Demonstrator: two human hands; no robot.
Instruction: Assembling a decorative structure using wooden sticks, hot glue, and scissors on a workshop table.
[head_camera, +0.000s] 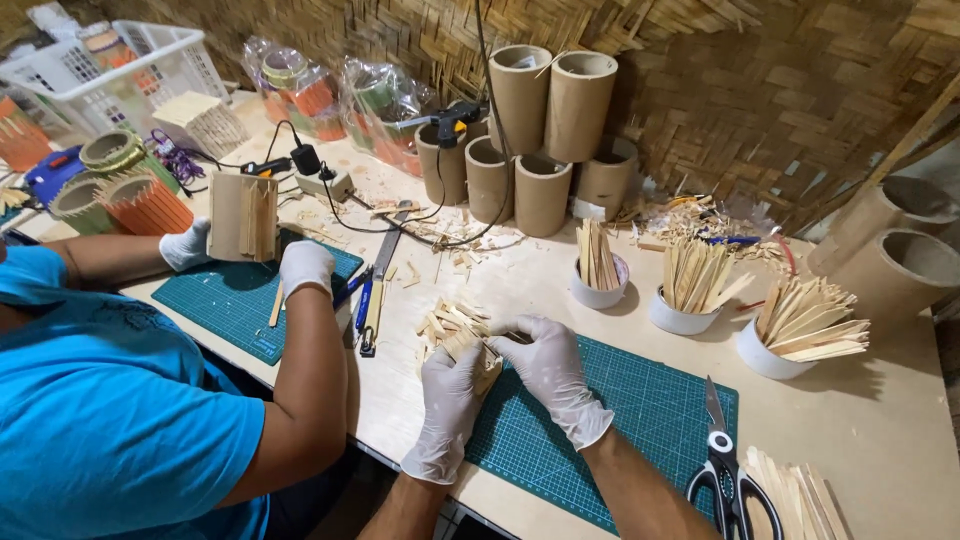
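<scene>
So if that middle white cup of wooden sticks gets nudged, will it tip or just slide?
The middle white cup is short and wide, so it probably slides before tipping. Its wooden sticks stand much taller than the rim and fan outward, so a bump there could likely lever it over or scatter them. The sticks look thin, stiff and light.

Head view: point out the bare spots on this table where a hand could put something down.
Most open: the green cutting mat right of the right hand, up to the scissors; also bare tabletop below the white cups of sticks. Crowded: the stick pile by the left hand, and the cardboard tubes with cables behind.
</scene>
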